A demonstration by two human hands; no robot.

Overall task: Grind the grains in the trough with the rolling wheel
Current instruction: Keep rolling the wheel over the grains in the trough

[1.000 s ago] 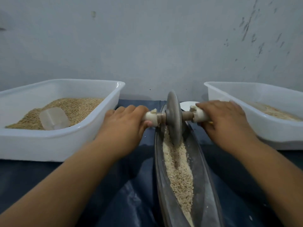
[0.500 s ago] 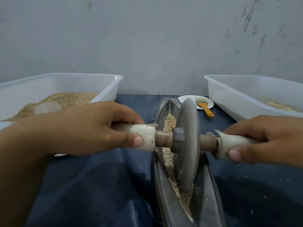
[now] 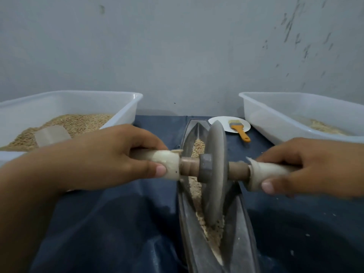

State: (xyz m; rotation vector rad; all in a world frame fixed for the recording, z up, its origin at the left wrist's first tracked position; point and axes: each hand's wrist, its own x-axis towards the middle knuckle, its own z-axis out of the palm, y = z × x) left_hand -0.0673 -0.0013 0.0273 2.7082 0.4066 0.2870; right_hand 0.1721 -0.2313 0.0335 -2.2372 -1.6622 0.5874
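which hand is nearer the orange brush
Right. The right hand grips the handle just below and right of the brush; the left hand grips the other handle, across the wheel from it.

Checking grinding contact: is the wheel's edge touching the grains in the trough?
Touching. The head view shows the wheel with its lower edge sunk into the grains in the trough.

Left hand (image 3: 110,156) and right hand (image 3: 313,166): bare, no gloves, rings or watch. Both forearms bare to the frame edge. Thumbnails short, unpainted.
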